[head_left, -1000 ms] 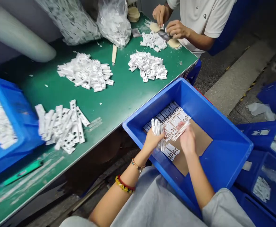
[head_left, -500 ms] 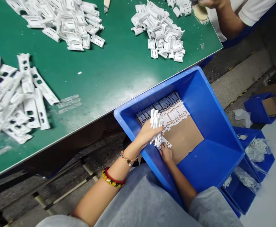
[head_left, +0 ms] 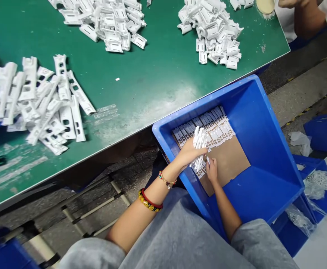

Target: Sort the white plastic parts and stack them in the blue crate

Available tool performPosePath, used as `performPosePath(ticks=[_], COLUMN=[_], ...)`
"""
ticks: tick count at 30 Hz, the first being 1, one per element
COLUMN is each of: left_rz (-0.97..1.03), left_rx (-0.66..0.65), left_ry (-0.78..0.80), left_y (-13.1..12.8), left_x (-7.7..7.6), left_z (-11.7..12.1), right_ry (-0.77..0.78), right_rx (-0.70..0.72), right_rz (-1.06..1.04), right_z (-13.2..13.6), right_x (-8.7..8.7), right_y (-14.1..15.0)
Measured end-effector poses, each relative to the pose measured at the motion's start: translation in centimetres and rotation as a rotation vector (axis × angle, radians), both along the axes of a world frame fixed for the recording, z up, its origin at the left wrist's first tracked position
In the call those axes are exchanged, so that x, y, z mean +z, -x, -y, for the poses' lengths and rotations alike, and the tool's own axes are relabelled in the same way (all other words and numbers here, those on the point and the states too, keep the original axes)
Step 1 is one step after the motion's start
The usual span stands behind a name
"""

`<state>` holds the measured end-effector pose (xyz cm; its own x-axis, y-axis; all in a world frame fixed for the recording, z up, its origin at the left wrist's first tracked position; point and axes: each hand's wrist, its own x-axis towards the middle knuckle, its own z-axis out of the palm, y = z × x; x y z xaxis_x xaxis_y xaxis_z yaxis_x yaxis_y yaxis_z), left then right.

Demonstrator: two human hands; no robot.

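My left hand [head_left: 189,152], with beaded bracelets on its wrist, is closed around a bundle of long white plastic parts [head_left: 199,144] above the blue bin [head_left: 278,157]. Lower and to its right, my right hand [head_left: 212,171] pinches a single white plastic part [head_left: 208,160], seen mostly end-on. Inside the bin, rows of similar parts [head_left: 219,132] with square holes lie side by side on a brown cardboard sheet [head_left: 234,157]. My left hand and its bundle hide some of the rows.
The green table [head_left: 152,74] carries piles of long white parts [head_left: 48,104] and shorter white parts [head_left: 214,33]. A co-worker's arm [head_left: 309,18] is at the upper right. Blue bins with plastic bags [head_left: 318,185] stand on the right.
The whole view has shifted, so the table and bin appear farther right. My right hand has come away from the laid parts and now pinches one part beside the bundle. My left hand still grips its bundle.
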<state>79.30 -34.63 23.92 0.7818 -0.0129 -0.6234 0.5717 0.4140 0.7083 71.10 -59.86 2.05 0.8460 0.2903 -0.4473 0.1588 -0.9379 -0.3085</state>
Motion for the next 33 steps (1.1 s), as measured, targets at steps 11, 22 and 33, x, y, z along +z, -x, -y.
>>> performPosePath(ticks=[11, 22, 33], left_rz=[-0.023, -0.031, -0.056], left_rx=[0.072, 0.065, 0.055], left_ry=[-0.032, -0.056, -0.074], left_y=[-0.2, -0.2, -0.2], left_x=[-0.3, -0.2, -0.3], left_z=[0.1, 0.0, 0.0], right_ry=[-0.044, -0.07, -0.271], right_rx=[0.014, -0.015, -0.219], right_rz=[0.02, 0.02, 0.03], right_z=[1.5, 1.3, -2.6], right_x=[-0.8, -0.1, 6.5], right_y=[-2.3, -2.4, -4.5])
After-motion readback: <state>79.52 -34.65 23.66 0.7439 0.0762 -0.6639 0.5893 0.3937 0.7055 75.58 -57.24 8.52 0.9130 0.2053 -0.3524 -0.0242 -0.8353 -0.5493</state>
